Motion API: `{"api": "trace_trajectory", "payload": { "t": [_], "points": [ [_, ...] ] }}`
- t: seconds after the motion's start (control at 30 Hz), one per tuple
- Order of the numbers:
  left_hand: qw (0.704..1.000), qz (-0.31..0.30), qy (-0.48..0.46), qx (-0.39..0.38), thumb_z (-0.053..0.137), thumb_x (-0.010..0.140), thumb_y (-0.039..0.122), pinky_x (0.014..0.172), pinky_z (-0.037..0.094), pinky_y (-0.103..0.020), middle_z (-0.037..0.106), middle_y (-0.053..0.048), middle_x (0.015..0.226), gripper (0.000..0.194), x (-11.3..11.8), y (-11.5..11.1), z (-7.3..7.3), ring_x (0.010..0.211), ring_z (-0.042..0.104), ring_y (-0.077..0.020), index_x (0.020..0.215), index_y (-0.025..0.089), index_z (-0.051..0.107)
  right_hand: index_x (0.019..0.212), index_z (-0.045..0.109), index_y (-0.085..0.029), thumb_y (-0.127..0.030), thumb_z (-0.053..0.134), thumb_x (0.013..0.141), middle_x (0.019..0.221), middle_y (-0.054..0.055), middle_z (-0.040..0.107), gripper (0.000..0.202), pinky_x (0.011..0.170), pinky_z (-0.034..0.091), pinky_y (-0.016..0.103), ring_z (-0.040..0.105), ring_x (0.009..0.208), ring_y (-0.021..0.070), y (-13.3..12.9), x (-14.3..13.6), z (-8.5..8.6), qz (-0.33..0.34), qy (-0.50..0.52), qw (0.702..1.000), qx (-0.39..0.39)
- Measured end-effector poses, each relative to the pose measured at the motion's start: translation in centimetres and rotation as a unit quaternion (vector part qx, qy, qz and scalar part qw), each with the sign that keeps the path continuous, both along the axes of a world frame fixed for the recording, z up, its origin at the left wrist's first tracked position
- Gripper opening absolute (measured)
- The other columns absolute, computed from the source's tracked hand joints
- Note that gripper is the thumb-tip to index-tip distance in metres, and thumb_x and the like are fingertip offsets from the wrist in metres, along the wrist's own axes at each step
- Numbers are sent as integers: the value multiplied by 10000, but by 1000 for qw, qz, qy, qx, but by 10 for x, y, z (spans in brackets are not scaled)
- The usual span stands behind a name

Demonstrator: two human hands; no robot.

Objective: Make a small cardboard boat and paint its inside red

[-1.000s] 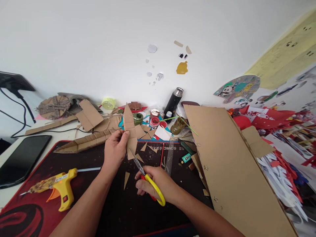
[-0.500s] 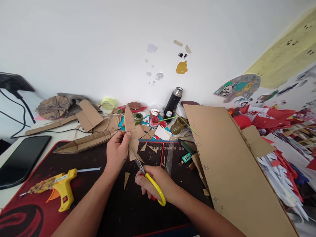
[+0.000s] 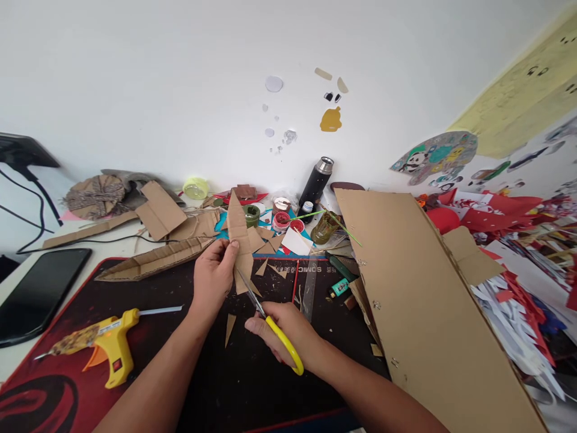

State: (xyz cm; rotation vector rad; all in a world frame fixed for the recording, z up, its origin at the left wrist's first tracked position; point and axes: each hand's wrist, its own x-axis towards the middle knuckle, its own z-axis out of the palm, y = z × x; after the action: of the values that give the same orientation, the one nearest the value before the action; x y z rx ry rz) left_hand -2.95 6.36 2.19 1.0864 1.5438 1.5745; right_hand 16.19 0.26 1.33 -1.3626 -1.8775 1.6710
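Note:
Between thumb and fingers, my left hand (image 3: 211, 273) pinches a long, pointed cardboard strip (image 3: 239, 231), held upright over the dark mat. My right hand (image 3: 282, 331) is closed round the handles of yellow-handled scissors (image 3: 285, 346). Their blades reach into the strip's lower end, where a narrow sliver splits off to the right. Below my left hand lies a thin cardboard triangle (image 3: 230, 329) on the mat. A folded, boat-shaped cardboard piece (image 3: 157, 260) rests just left of that hand.
A yellow hot glue gun (image 3: 115, 340) lies on the left of the mat (image 3: 270, 394), near a phone (image 3: 42, 294). Paint jars (image 3: 282, 221) and a black thermos (image 3: 317, 183) stand at the back. A large cardboard sheet (image 3: 428, 300) takes up the right side.
The scissor blades have closed further on the strip's lower end, and my right fingers have drawn in round the handles. My left hand keeps its hold; the view has shifted slightly.

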Motion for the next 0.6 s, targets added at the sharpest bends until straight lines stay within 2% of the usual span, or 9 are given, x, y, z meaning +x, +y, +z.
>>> {"api": "trace_trajectory", "payload": {
  "t": [0.4, 0.6],
  "points": [
    [1000, -17, -22, -10, 723, 847, 560, 625, 475, -272, 608, -8, 737, 372, -1, 1, -1, 683, 533, -168, 755, 209, 637, 770, 593, -225, -575, 638, 1047, 525, -47, 487, 448, 545, 319, 251, 496, 535, 141, 0, -1, 3, 4, -32, 998, 46],
    [1000, -11, -4, -5, 709, 831, 555, 594, 469, -266, 629, -21, 724, 360, 0, 0, 3, 673, 531, -172, 737, 211, 658, 727, 540, -216, -503, 649, 1027, 571, -48, 466, 429, 566, 290, 258, 436, 575, 129, 2, -1, 2, 9, -50, 995, 84]
  ]
}}
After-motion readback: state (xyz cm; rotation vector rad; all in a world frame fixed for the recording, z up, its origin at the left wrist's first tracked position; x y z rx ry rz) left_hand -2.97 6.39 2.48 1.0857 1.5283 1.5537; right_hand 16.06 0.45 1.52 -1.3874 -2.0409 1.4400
